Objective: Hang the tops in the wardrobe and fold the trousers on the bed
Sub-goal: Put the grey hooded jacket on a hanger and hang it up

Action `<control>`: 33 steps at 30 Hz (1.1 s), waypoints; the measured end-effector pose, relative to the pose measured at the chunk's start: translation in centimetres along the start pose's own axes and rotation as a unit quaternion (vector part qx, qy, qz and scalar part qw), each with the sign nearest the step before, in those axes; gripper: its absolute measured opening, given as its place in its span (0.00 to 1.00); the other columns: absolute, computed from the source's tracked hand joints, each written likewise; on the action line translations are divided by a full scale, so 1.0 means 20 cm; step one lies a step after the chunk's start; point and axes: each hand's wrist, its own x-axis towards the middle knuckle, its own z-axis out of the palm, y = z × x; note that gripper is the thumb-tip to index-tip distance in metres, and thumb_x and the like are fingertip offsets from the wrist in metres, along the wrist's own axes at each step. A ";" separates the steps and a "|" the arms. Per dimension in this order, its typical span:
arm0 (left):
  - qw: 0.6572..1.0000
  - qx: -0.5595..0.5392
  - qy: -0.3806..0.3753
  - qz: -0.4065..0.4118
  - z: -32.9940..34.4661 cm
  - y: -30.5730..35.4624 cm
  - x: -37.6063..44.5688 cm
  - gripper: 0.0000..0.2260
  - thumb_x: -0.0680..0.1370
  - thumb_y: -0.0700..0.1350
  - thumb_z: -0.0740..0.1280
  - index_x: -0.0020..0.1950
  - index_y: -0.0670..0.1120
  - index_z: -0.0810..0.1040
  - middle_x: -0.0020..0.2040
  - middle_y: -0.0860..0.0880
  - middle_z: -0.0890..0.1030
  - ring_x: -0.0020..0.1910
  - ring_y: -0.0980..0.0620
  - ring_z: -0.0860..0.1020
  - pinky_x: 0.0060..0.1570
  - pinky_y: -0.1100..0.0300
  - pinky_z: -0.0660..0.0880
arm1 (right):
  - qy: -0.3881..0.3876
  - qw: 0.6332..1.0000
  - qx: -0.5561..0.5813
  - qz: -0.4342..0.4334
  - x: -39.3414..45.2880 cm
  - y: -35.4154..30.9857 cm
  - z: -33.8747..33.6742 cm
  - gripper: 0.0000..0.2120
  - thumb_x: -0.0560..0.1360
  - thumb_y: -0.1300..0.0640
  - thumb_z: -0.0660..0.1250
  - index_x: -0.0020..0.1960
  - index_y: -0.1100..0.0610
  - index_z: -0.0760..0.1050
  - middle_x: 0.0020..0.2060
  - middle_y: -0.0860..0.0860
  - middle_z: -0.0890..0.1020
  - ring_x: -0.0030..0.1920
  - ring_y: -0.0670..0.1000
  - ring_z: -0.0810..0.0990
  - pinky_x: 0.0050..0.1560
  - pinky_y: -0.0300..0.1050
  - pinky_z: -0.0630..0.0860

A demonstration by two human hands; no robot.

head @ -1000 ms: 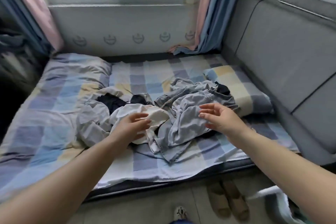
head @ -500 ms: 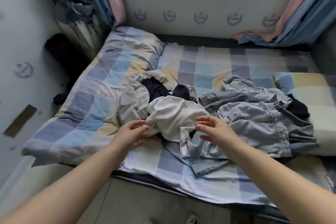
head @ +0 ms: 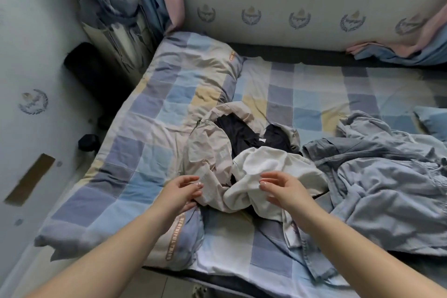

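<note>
My left hand sits at the near left edge of the clothes heap, fingers curled toward the thumb at the hem of the beige garment; whether I have actually pinched the cloth I cannot tell, since the fingertips blur against it. My right hand hovers with fingers apart and relaxed, gripping nothing, just over the near side of the white garment.

The white piece lies directly between my two hands and slightly ahead of them, bunched up, so it has no clear long axis; its loose tail trails toward me under the right wrist. My right hand is the nearer one to it, and I judge a short forward and downward reach would close on it. The beige piece runs away from my left hand toward the far side of the bed, wrapped partly around a black garment.

Off to the right, well apart from both hands, the grey-blue clothes sprawl across the checked bedsheet. A checked quilt lies folded along the left. No wardrobe is in view.
</note>
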 end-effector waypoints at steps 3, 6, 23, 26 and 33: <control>1.000 0.006 0.000 -0.001 -0.10 0.10 0.24 0.08 0.79 0.40 0.65 0.57 0.45 0.75 0.49 0.49 0.81 0.44 0.55 0.79 0.39 0.63 0.74 | 0.023 1.000 0.013 0.004 0.20 -0.03 0.14 0.08 0.76 0.63 0.67 0.54 0.54 0.77 0.50 0.52 0.82 0.51 0.48 0.79 0.54 0.48 0.76; 1.000 0.008 0.002 -0.008 -0.20 0.12 0.50 0.07 0.79 0.40 0.65 0.57 0.46 0.75 0.51 0.48 0.81 0.44 0.55 0.79 0.37 0.65 0.75 | 0.033 0.999 0.011 0.006 0.43 0.00 0.26 0.08 0.76 0.63 0.66 0.50 0.51 0.77 0.47 0.50 0.82 0.49 0.46 0.79 0.54 0.48 0.76; 0.990 0.054 0.115 0.058 -0.25 -0.49 1.69 0.13 0.78 0.42 0.68 0.62 0.44 0.75 0.59 0.45 0.78 0.49 0.53 0.77 0.47 0.60 0.73 | 0.048 0.994 -0.096 -0.001 1.41 0.65 0.42 0.12 0.76 0.60 0.67 0.59 0.53 0.76 0.55 0.49 0.78 0.58 0.46 0.76 0.62 0.46 0.73; 0.989 0.063 0.120 0.052 -0.24 -0.55 1.81 0.28 0.76 0.43 0.70 0.74 0.44 0.64 0.68 0.43 0.72 0.59 0.48 0.75 0.59 0.55 0.72 | 0.048 0.993 -0.107 -0.001 1.47 0.72 0.43 0.11 0.75 0.59 0.67 0.57 0.52 0.77 0.54 0.48 0.79 0.56 0.44 0.77 0.60 0.45 0.74; 0.997 -0.034 0.071 -0.013 -0.13 -0.48 1.82 0.35 0.75 0.38 0.70 0.78 0.50 0.57 0.62 0.41 0.79 0.63 0.41 0.75 0.62 0.47 0.72 | 0.032 0.993 -0.109 -0.018 1.50 0.66 0.43 0.11 0.75 0.58 0.69 0.56 0.49 0.76 0.54 0.45 0.80 0.54 0.41 0.77 0.56 0.41 0.75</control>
